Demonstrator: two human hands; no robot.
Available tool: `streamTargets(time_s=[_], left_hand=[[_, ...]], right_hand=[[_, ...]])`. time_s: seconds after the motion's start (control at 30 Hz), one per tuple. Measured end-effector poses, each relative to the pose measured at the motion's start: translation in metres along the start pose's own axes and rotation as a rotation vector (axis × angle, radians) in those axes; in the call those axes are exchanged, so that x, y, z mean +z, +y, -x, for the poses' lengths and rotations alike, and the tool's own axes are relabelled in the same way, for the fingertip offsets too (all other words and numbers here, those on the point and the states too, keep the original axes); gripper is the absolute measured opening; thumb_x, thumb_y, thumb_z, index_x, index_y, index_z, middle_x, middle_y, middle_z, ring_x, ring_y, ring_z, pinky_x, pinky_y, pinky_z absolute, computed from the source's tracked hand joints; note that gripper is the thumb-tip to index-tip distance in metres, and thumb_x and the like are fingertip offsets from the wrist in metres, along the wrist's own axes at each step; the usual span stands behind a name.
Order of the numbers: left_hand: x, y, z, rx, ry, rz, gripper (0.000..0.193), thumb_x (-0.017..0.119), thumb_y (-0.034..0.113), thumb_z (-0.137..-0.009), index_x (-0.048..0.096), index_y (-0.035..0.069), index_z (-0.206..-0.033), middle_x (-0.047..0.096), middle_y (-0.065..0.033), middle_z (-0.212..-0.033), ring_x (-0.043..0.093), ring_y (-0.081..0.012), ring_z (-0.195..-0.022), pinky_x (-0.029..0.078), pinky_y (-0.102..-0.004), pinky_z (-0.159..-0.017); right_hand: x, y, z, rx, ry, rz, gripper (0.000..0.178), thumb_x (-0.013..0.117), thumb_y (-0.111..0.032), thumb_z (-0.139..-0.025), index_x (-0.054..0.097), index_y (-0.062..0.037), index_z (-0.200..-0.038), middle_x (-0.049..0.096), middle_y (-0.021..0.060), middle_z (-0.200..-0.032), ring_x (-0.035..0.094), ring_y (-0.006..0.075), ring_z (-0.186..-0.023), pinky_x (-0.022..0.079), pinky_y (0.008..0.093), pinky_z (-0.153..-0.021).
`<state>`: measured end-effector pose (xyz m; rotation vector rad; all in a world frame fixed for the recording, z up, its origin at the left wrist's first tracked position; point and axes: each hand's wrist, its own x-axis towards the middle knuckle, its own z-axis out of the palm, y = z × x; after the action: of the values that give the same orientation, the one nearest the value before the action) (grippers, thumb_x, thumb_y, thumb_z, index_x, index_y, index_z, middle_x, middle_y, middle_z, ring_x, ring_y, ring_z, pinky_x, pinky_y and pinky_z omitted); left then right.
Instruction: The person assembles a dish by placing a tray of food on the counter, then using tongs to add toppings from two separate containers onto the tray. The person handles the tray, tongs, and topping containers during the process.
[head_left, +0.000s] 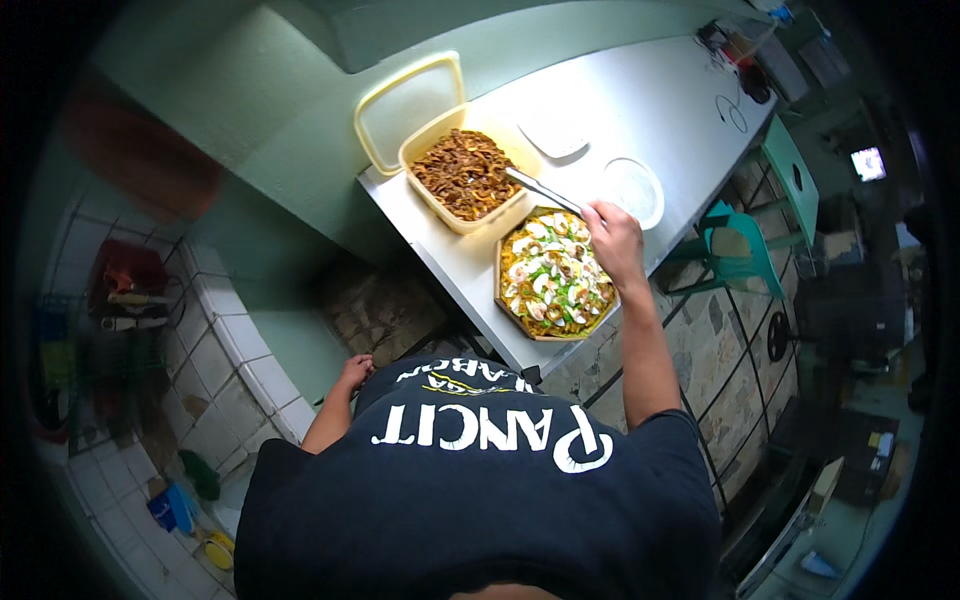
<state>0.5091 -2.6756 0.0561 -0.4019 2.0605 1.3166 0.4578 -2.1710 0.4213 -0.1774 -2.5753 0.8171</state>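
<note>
My right hand point(615, 240) is closed around the end of a long silver metal utensil point(550, 190), possibly tongs. The utensil's far tip rests in the brown cooked strips at the right side of a yellowish plastic container point(468, 222). Directly below that hand sits an octagonal tray point(500, 290) of noodles point(555, 270) topped with white egg slices, chopped greens and brown pieces. The hand partly covers the tray's right edge. My left hand point(357, 370) hangs low beside my shirt, its fingers curled, with nothing visible in them.
The container's lid point(405, 110) leans upright against the wall. On the white table point(690, 100) are a white dish point(555, 135) and a round clear lid or bowl point(632, 190). Teal chairs point(735, 245) stand to the right; a tiled ledge point(235, 320) lies left.
</note>
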Motion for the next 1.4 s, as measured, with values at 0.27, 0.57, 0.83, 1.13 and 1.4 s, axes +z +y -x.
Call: streamTargets(time_s=[0.27, 0.57, 0.83, 1.13, 1.4], left_hand=[[-0.003, 0.008, -0.026, -0.065, -0.070, -0.136, 0.028, 0.056, 0.015, -0.090, 0.061, 0.008, -0.116, 0.066, -0.0037, -0.086, 0.060, -0.0150, -0.074, 0.048, -0.0315, -0.065], [0.011, 0.091, -0.020, -0.086, -0.084, -0.060, 0.030, 0.055, 0.021, -0.092, 0.059, 0.014, -0.121, 0.064, -0.0013, -0.096, 0.059, -0.0134, -0.076, 0.049, -0.0306, -0.059], [-0.002, 0.036, 0.025, -0.192, -0.002, 0.051, 0.031, 0.052, 0.019, -0.091, 0.058, 0.009, -0.120, 0.064, -0.0024, -0.096, 0.058, -0.0129, -0.071, 0.046, -0.0303, -0.055], [0.009, -0.048, 0.017, -0.173, 0.032, 0.065, 0.031, 0.053, 0.024, -0.091, 0.058, 0.014, -0.121, 0.064, 0.0005, -0.090, 0.054, -0.0115, -0.066, 0.041, -0.0320, -0.050], [0.001, 0.013, 0.008, -0.239, 0.013, 0.092, 0.033, 0.053, 0.024, -0.092, 0.056, 0.017, -0.124, 0.063, 0.0013, -0.090, 0.056, -0.0131, -0.065, 0.042, -0.0313, -0.051]], right_hand=[[-0.030, 0.038, 0.066, 0.270, 0.135, -0.364, 0.020, 0.059, -0.018, -0.091, 0.067, 0.0005, -0.094, 0.063, 0.0051, -0.070, 0.058, 0.0100, -0.067, 0.046, 0.0256, -0.061], [0.051, -0.003, -0.010, -0.078, 0.048, 0.149, 0.023, 0.054, -0.024, -0.091, 0.066, -0.0046, -0.093, 0.066, 0.0126, -0.094, 0.064, 0.0352, -0.079, 0.050, 0.0438, -0.071], [0.061, -0.012, -0.085, -0.160, -0.368, 0.612, 0.023, 0.051, -0.025, -0.090, 0.066, -0.0068, -0.092, 0.067, 0.0169, -0.091, 0.066, 0.0354, -0.082, 0.052, 0.0479, -0.071], [0.072, -0.003, -0.082, -0.183, -0.220, 0.665, 0.027, 0.048, -0.027, -0.091, 0.065, -0.0067, -0.094, 0.066, 0.0174, -0.084, 0.065, 0.0369, -0.081, 0.049, 0.0502, -0.075], [0.004, -0.023, -0.071, 0.028, -0.230, 0.492, 0.029, 0.046, -0.035, -0.092, 0.066, -0.0175, -0.104, 0.067, 0.0166, -0.089, 0.063, 0.0353, -0.087, 0.048, 0.0451, -0.082]])
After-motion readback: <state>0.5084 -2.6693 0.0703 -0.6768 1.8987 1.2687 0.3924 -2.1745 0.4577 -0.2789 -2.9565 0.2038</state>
